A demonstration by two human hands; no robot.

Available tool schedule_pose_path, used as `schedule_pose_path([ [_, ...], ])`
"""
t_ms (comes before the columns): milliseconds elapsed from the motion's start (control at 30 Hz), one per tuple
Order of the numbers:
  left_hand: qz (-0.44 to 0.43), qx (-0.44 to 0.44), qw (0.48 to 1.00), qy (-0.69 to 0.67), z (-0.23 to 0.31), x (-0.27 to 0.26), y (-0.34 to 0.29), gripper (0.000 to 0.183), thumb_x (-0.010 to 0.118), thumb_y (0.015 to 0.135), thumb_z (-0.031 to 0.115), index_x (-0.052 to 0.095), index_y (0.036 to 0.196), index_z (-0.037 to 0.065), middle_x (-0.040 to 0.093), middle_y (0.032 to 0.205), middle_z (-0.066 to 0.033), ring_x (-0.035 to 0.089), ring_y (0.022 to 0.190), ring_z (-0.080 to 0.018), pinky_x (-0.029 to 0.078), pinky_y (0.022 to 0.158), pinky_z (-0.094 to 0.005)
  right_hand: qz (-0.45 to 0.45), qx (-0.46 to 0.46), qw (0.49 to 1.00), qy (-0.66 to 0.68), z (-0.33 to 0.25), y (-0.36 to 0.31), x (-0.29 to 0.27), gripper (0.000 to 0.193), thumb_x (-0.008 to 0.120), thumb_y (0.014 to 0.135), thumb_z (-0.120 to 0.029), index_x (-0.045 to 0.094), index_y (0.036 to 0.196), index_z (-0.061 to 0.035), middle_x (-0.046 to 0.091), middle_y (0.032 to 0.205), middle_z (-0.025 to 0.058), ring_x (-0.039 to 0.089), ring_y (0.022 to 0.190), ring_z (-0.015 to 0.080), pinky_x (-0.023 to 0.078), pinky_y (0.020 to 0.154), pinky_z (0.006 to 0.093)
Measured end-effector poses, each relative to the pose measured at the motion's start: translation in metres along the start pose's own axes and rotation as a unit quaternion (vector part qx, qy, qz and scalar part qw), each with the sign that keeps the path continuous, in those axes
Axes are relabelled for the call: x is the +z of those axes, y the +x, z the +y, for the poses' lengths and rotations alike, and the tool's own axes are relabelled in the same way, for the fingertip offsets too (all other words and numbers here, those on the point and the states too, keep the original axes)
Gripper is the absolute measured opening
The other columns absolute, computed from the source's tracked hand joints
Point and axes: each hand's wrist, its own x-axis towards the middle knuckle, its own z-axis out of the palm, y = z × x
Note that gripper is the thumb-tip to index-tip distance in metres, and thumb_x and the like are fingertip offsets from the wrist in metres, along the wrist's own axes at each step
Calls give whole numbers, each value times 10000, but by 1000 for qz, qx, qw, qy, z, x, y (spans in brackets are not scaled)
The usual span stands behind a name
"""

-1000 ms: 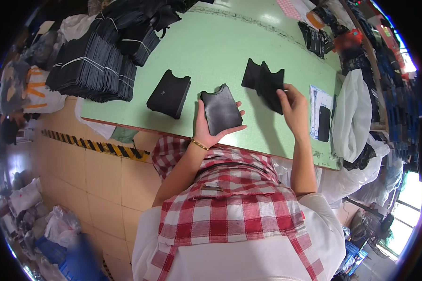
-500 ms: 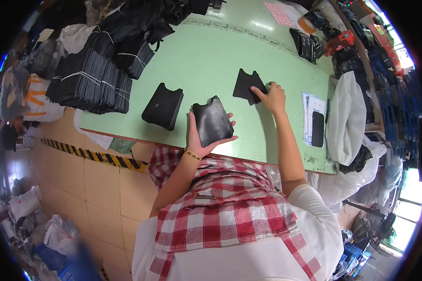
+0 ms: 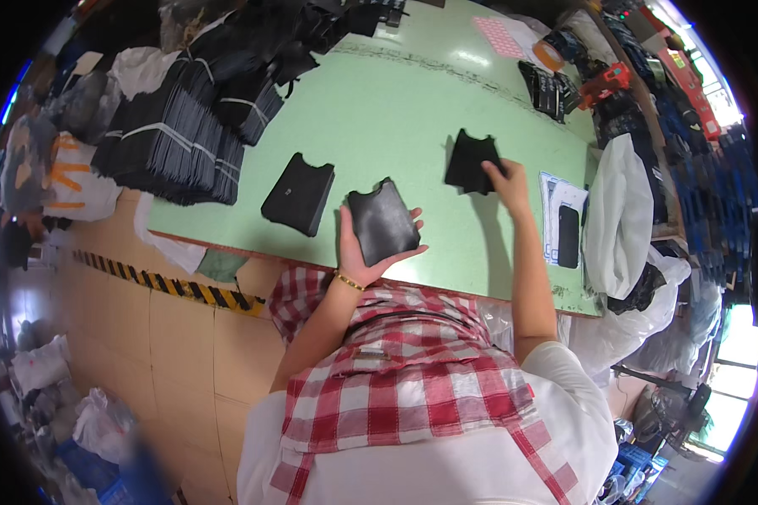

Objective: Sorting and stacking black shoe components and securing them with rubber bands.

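Note:
A shiny black leather piece (image 3: 384,222) with a notched far edge rests in my left hand (image 3: 359,261), its thumb along one side and fingertips showing at the other. Farther right, my right hand (image 3: 509,187) pinches a matte black leather piece (image 3: 472,160) by its right corner, thumb on top; the fingers beneath are mostly hidden. This piece has a similar curved notch, and a shadow falls at its left. To the left of my left hand, a neat stack of notched black pieces (image 3: 298,194) lies on the green table (image 3: 370,109).
Tied bundles of black pieces (image 3: 164,143) crowd the table's left side. At the right lie a phone (image 3: 568,236) on printed sheets and a white plastic bag (image 3: 621,219). Tape (image 3: 549,55) and packaged black items (image 3: 544,91) sit at the far right.
My right hand has moved to the right with the matte black piece in its grip. The left hand keeps holding its shiny piece in nearly the same place.

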Motion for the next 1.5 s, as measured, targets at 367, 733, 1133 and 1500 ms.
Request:
schedule_pose_path([
  [367,-15,0,999,32,-1,-6,5,830,447,792,736,349,1393,172,420,1354,-184,417,1241,-386,259,1017,-685,-104,-105,985,91,-105,-43,-24,236,621,893,-154,629,938,78,635,740,14,552,658,57,438,585,242],
  [733,-52,-6,998,23,-2,1,4,844,375,797,768,341,1405,183,387,1408,-142,401,1272,-372,274,980,-709,-122,-134,982,-52,-91,-75,36,263,556,915,-202,600,947,56,620,760,181,583,665,301,458,655,350],
  [1133,-15,-13,1000,22,-3,6,6,838,374,788,779,399,1363,171,470,1316,-204,460,1214,-377,315,977,-680,-183,-14,951,249,-103,-87,-23,175,617,892,-117,607,995,24,584,771,-46,496,690,22,397,603,183],
  [1500,-48,-20,996,68,-4,-1,4,917,349,779,797,323,1410,132,391,1373,-230,433,1240,-376,292,1002,-688,-5,-151,938,-311,-26,-36,30,280,557,795,-41,568,1074,-24,604,933,150,571,902,333,476,773,424],
])
